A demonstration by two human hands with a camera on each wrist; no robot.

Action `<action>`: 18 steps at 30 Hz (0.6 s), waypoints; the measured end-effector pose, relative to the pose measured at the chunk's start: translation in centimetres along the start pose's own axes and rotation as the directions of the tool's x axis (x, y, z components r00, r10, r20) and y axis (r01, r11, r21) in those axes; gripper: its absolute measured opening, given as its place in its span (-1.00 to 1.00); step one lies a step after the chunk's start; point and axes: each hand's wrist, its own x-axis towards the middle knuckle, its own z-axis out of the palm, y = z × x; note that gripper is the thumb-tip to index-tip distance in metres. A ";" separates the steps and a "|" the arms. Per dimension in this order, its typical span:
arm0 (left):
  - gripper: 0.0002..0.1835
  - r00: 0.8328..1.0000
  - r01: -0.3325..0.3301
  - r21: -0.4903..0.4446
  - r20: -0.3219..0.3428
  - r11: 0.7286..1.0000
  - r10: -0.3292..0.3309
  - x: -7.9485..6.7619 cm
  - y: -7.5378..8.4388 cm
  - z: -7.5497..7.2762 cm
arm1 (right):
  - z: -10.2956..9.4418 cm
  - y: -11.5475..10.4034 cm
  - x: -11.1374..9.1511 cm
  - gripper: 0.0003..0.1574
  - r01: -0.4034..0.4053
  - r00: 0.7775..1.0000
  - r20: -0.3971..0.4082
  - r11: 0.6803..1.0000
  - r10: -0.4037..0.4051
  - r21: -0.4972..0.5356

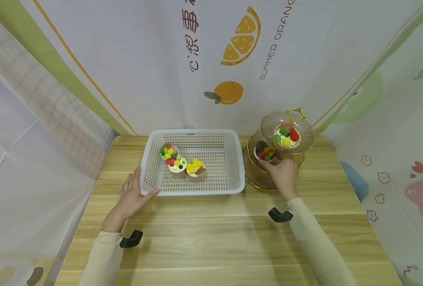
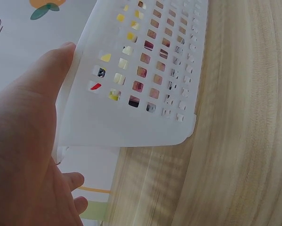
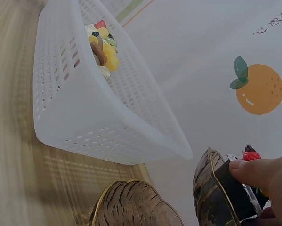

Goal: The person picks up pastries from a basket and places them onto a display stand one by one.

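Observation:
My right hand [image 1: 284, 172] pinches a dark-cupped fruit cupcake [image 1: 261, 154] on the middle tier of a tiered cake stand [image 1: 255, 174]. In the right wrist view, the thumb presses near the rim of its black cup [image 3: 237, 195]; the fingers are partly hidden. My left hand [image 1: 130, 196] rests at the front left corner of a white plastic basket [image 1: 193, 193], thumb along the rim and fingers outside the left wall. Inside the basket, three fruit-topped cupcakes [image 1: 177, 169] stand grouped toward the left. Another fruit-topped cupcake [image 1: 286, 136] sits on the stand's top tier.
The stand's gold handle [image 1: 296, 114] rises above its top plate, close to the back cloth [image 1: 154, 79]. Basket and stand are side by side at the back of the wooden table [image 1: 197, 238]. The basket's right half shows bare mesh.

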 end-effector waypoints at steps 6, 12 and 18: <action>0.21 1.000 0.001 -0.006 0.001 1.000 -0.001 0.0 0.0 0.0 | -0.6 0.5 -0.4 -0.28 -0.026 0.999 0.035 0.998 0.024 0.056; 0.21 1.000 0.001 0.000 -0.001 1.000 -0.001 -0.1 0.0 0.0 | -1.8 0.1 -2.8 -0.29 -0.011 1.000 -0.026 0.996 0.013 0.092; 0.21 1.000 0.000 -0.002 -0.005 1.000 0.000 -0.1 0.0 0.0 | -0.7 -0.9 -5.9 -0.34 0.164 0.983 -0.119 0.968 -0.143 0.189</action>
